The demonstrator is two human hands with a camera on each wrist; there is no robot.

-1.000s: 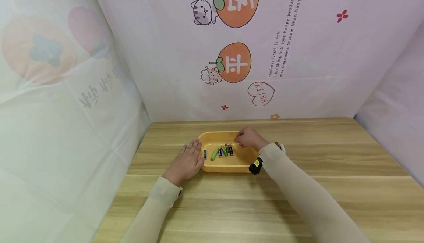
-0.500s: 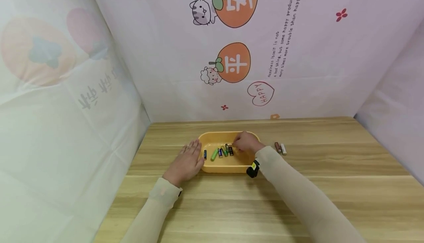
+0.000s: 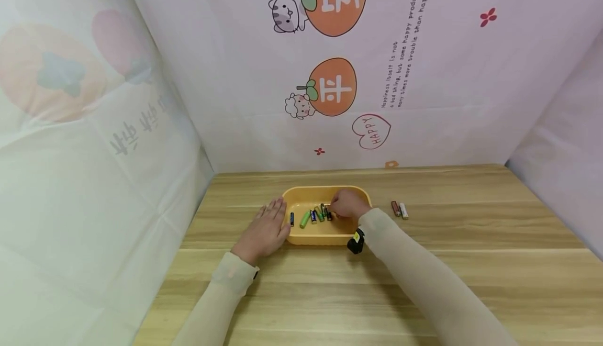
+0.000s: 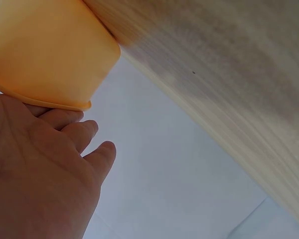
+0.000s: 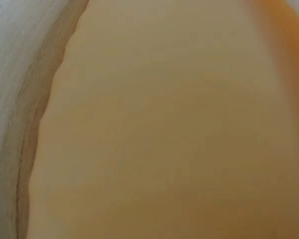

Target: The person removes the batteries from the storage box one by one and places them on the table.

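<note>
A yellow-orange plastic tray (image 3: 320, 240) stands on the wooden table with several small batteries in it. Among them are a blue battery (image 3: 291, 219) at the left, a light green battery (image 3: 304, 219) and a dark battery (image 3: 328, 213) in a loose row. My left hand (image 3: 265, 231) lies flat against the tray's left end, fingers extended; in the left wrist view its fingertips touch below the rim. My right hand (image 3: 347, 203) reaches inside the tray's right half, fingers bent down beside the dark battery. Its fingertips are hidden, so whether they pinch something cannot be seen.
Right of the tray, a brown battery (image 3: 395, 209) and a white battery (image 3: 403, 211) lie side by side on the table (image 3: 330, 293). A printed white cloth (image 3: 245, 126) hangs behind and at both sides. The right wrist view shows mostly tray wall (image 5: 164, 124).
My right hand has moved from the tray's back wall down and slightly left, toward the dark battery. Its sleeve no longer covers the two batteries on the table. My left hand stays put.
</note>
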